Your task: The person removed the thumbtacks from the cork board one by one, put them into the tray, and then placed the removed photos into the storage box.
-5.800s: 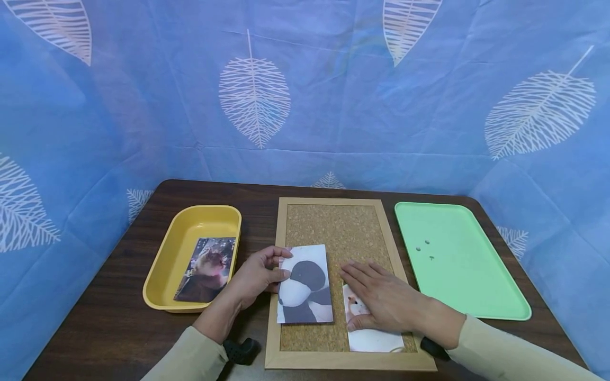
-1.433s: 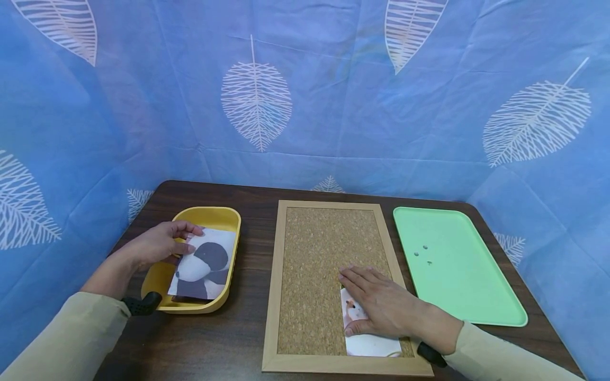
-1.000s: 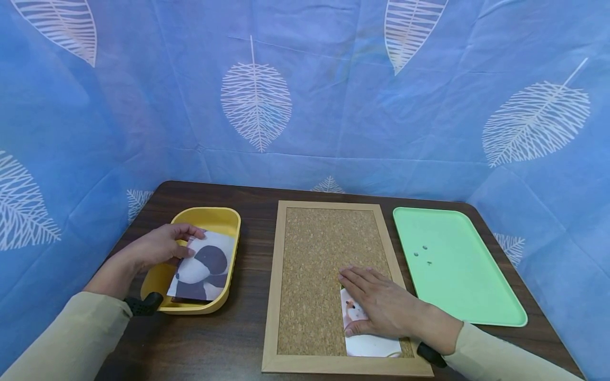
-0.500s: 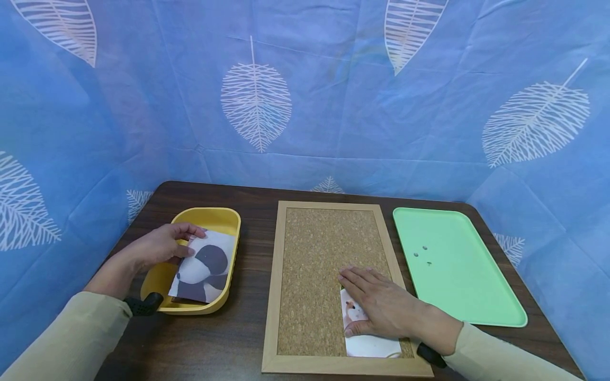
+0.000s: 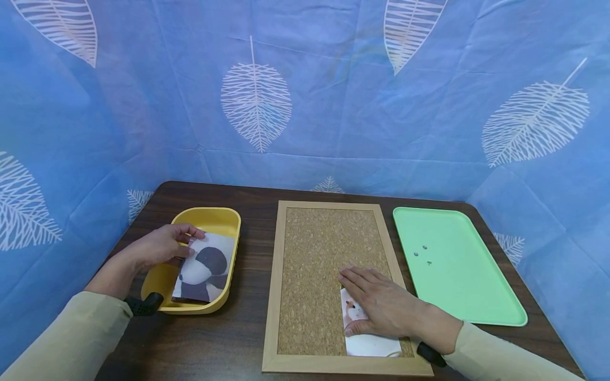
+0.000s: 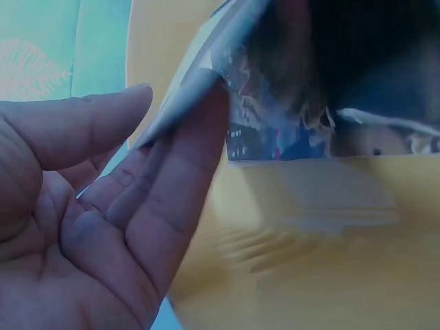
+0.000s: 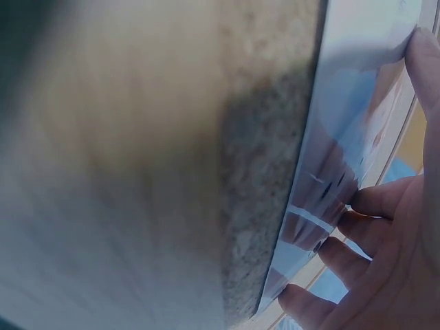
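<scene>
My left hand [image 5: 167, 244] is over the yellow tray and holds a panda photo [image 5: 212, 259] by its left edge. In the left wrist view the photo's lifted corner bends over my fingers [image 6: 182, 179], with the thumb close by. A darker photo [image 6: 275, 130] lies beneath it in the tray. My right hand [image 5: 381, 304] lies flat with spread fingers on a white photo [image 5: 374, 346] showing a small orange-and-white animal. That photo rests at the lower right of a wood-framed cork board [image 5: 310, 264], partly hidden by the hand.
The yellow tray [image 5: 233, 216] stands on the left of the dark wooden table [image 5: 200, 344]. Right of the cork board lies a green tray [image 5: 476, 275] with several small metal pins [image 5: 424, 247]. A blue cloth [image 5: 333, 106] with white leaves hangs behind.
My left hand has carried the panda photo left from the cork board into the yellow tray. Over the last second the photo shifts slightly there. My right hand stays on the other photo.
</scene>
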A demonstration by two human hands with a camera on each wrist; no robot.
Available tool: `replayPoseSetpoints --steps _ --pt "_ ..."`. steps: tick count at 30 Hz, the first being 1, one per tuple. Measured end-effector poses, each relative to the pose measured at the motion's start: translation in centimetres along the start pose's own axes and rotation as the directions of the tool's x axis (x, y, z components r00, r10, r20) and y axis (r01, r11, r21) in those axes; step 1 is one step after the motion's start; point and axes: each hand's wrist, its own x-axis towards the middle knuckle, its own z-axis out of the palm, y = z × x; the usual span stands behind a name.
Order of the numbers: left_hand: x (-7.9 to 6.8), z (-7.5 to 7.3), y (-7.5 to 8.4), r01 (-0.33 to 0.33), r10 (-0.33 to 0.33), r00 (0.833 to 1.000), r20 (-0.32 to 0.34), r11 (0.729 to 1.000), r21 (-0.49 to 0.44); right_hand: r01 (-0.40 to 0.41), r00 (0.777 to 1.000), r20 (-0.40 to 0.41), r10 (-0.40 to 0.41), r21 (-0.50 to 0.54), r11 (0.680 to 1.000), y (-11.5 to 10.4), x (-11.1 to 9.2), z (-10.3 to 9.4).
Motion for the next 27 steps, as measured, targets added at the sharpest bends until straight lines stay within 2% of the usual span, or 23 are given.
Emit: replayPoseSetpoints --steps 8,16,19,24,27 --pt "-0.4 0.0 0.5 0.046 -0.044 0.999 -0.027 0.996 0.075 0.006 1.0 -0.007 -0.006 -0.008 1.0 0.0 0.0 0.1" --pt "-1.0 0.2 1.4 0.141 -0.133 0.988 -0.075 0.985 0.104 0.006 1.0 -0.001 -0.006 -0.01 1.0 0.0 0.0 -0.1" --pt "-1.1 0.4 1.6 0.14 -0.129 0.988 -0.086 0.981 0.131 0.01 1.0 -0.007 -0.01 -0.012 1.0 0.0 0.0 -0.1" --pt "-1.6 0.9 2.1 0.086 -0.067 0.993 -0.1 0.976 0.2 0.02 1.0 -0.017 -0.02 -0.011 1.0 0.1 0.0 -0.2" --pt "-1.9 1.7 2.8 0.07 -0.033 0.991 -0.13 0.952 0.298 0.026 0.999 -0.018 -0.026 -0.01 1.0 0.3 -0.1 -0.2"
